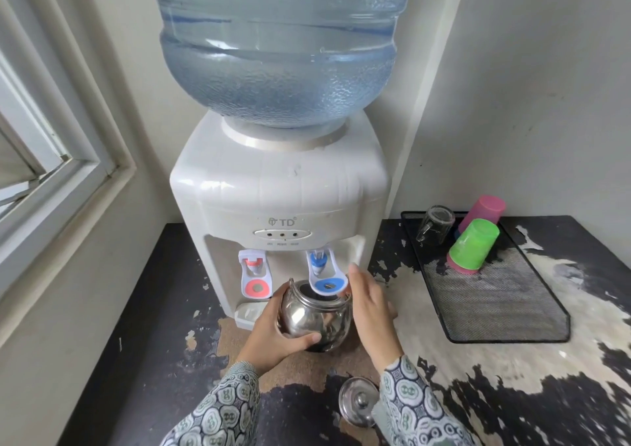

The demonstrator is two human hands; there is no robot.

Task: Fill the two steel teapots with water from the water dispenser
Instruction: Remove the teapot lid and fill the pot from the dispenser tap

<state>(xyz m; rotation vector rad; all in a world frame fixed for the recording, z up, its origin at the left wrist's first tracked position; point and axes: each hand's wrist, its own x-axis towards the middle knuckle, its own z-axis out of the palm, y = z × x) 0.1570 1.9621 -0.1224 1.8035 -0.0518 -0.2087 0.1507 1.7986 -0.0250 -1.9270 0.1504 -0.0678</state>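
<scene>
Between the hands, the teapot (316, 319) is polished steel, mirror-bright, as is the lid (358, 401) near the right sleeve. Beyond them the water dispenser (280, 186) is smooth, glossy white plastic under a clear bluish, textured plastic bottle (276, 43). The tabletop (512, 370) under the hands is matt black, flaking to rough pale patches.

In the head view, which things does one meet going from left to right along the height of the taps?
Window frame → red tap → blue tap → clear glass → green cup.
</scene>
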